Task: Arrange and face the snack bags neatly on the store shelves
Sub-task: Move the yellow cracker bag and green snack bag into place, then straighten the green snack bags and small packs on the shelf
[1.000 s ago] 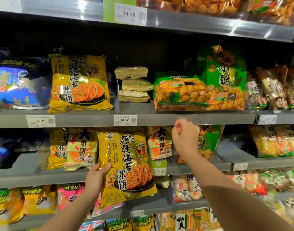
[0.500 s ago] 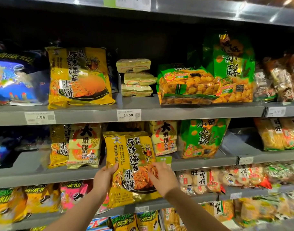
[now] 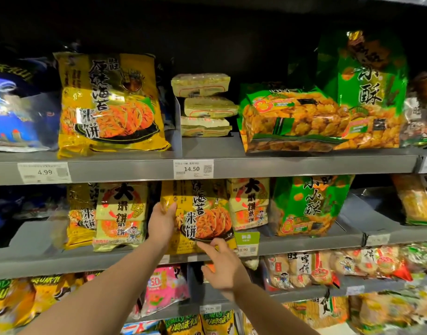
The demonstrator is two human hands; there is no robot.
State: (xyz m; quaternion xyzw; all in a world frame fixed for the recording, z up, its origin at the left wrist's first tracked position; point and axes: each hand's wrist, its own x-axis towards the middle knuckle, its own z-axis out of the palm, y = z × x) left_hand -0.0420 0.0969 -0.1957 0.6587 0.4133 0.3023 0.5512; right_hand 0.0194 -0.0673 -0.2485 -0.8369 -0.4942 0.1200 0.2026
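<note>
A yellow seaweed rice-cracker bag (image 3: 202, 213) stands upright on the middle shelf (image 3: 292, 245), its top tucked under the shelf above. My left hand (image 3: 162, 223) grips its left edge, thumb over the front. My right hand (image 3: 223, 264) touches the bag's lower front edge with extended fingers. A matching yellow bag (image 3: 111, 102) stands on the upper shelf (image 3: 135, 168).
Yellow-white cracker packs (image 3: 121, 213) stand left of the held bag, more (image 3: 250, 204) right of it, then a green bag (image 3: 306, 206). Green bags (image 3: 292, 117) and small stacked packs (image 3: 204, 105) fill the upper shelf. Price tags (image 3: 193, 168) line the edges.
The yellow bag has moved up and back onto the middle shelf between the cracker packs. My right hand slid from its front down to its lower edge.
</note>
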